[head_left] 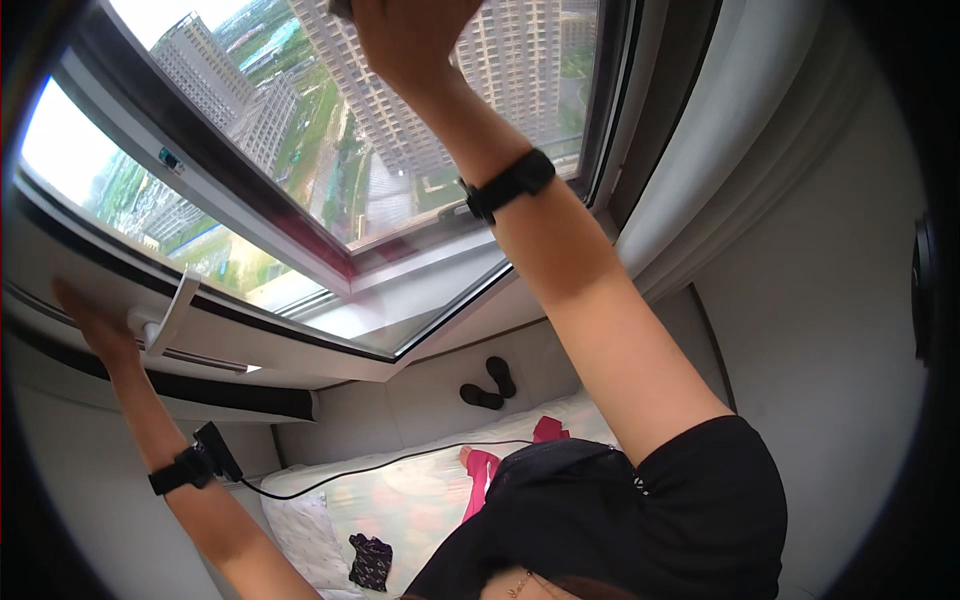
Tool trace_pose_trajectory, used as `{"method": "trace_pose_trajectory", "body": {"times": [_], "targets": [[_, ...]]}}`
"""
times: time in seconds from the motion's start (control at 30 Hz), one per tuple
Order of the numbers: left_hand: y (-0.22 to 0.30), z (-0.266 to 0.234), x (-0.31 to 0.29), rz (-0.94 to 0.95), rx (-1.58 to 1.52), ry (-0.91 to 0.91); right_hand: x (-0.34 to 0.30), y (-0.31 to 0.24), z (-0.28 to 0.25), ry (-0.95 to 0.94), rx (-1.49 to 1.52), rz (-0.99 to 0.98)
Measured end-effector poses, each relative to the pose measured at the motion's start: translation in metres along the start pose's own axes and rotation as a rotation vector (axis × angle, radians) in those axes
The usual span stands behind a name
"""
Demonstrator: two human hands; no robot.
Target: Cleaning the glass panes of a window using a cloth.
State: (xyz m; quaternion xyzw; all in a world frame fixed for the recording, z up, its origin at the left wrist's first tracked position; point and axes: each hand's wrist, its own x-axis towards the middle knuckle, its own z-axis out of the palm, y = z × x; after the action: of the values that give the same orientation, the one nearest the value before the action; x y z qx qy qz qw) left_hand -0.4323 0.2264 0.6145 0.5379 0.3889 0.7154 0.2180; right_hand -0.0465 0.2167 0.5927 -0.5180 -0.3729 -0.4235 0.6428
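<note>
An open window sash (pixel 290 352) with a pale frame and black seal tilts across the left side, a white handle (pixel 176 315) standing out from it. My left hand (pixel 98 325) lies against this frame beside the handle, its fingers stretched out and partly blurred. My right hand (pixel 415 38) reaches up in front of the window glass (pixel 380 190), cut off by the top edge. Its fingers look closed, and a bit of something dark grey (pixel 342 9) shows beside them; I cannot make out what it is. Both wrists wear black straps.
A black cable (pixel 385 462) runs from my left wrist strap over the bed (pixel 400 500). Black slippers (pixel 490 385) lie on the floor below the sash. A pale curtain (pixel 720 150) hangs at the right. A dark patterned cloth (pixel 371 562) lies on the bed. Tall buildings show outside.
</note>
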Motion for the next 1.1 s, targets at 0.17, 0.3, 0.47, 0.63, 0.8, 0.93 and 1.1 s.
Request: {"method": "trace_pose_trajectory", "body": {"times": [0.17, 0.3, 0.47, 0.63, 0.8, 0.93, 1.1], "targets": [[0.005, 0.006, -0.004, 0.007, 0.065, 0.015, -0.079, 0.077, -0.014, -0.069, -0.062, 0.107], [0.000, -0.011, 0.004, 0.055, 0.152, 0.016, -0.154, 0.130, -0.033, -0.036, -0.020, 0.270], [0.011, 0.009, -0.012, 0.048, 0.243, 0.049, -0.208, 0.178, -0.048, -0.028, -0.035, 0.462], [0.025, 0.015, -0.013, 0.122, 0.296, 0.022, -0.318, 0.273, -0.054, 0.162, 0.089, 0.805], [0.021, 0.023, -0.018, 0.114, 0.281, 0.032, -0.426, 0.283, -0.080, 0.161, 0.090, 1.527], [0.018, -0.040, 0.025, 0.438, 0.556, 0.004, -0.389, 0.210, -0.056, 0.172, 0.088, 1.673], [-0.002, -0.004, 0.009, 0.200, 0.209, 0.056, -0.271, 0.163, -0.048, 0.068, -0.235, 1.310]]}}
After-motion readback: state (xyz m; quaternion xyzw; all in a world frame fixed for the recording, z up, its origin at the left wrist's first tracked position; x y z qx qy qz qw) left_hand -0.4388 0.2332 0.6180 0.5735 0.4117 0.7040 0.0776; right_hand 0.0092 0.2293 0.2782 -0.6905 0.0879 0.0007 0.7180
